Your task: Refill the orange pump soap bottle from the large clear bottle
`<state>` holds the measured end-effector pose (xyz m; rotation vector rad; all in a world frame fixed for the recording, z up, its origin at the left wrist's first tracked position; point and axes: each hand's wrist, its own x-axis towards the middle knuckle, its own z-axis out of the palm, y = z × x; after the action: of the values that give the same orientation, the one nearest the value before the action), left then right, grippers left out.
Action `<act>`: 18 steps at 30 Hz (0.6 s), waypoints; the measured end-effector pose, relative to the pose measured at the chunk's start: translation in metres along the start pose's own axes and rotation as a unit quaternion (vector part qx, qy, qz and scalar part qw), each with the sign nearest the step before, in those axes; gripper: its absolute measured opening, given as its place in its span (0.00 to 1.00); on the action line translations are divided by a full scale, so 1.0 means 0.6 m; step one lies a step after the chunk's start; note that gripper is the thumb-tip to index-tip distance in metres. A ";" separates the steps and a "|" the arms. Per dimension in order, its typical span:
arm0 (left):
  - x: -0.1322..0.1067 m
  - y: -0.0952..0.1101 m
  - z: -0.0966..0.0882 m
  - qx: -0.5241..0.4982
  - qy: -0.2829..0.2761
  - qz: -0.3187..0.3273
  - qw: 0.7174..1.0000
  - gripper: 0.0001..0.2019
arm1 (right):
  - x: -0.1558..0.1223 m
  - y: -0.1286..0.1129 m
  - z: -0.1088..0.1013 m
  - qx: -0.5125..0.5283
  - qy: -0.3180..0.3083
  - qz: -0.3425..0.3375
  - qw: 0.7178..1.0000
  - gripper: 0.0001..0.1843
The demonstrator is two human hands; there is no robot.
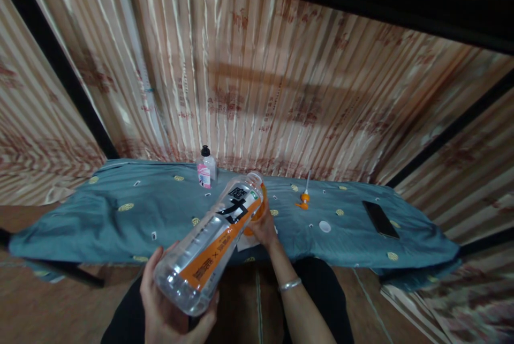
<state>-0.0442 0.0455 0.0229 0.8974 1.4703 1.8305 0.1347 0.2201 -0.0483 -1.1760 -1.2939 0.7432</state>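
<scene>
My left hand (172,306) is wrapped around the base of a large clear plastic bottle (214,242) with a silver and orange label. The bottle is tilted, its uncapped mouth pointing up and to the right. Behind its neck, my right hand (263,226) grips an orange bottle (259,211), mostly hidden by the clear one. Whether the two mouths touch, I cannot tell. On the cloth to the right lies an orange pump head (305,199) with a pale tube. A round whitish lid (325,226) rests near it.
A small clear bottle (206,170) with a black cap and pink label stands at the back left. At the right is a dark phone (380,219). Blue-green patterned cloth (160,199) covers the surface, with curtains (257,92) behind and dark posts (76,87) at the sides.
</scene>
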 end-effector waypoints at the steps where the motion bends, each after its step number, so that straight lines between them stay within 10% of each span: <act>1: 0.000 -0.001 -0.001 0.001 0.001 0.001 1.000 0.59 | 0.000 0.000 0.000 0.000 0.000 0.000 1.000 0.43; 18: 0.004 -0.007 -0.001 0.000 -0.010 0.033 0.999 0.54 | 0.000 0.002 0.000 0.026 -0.016 0.001 1.000 0.44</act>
<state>-0.0457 0.0476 0.0187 0.9720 1.4438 1.8650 0.1352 0.2206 -0.0495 -1.1280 -1.2925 0.7945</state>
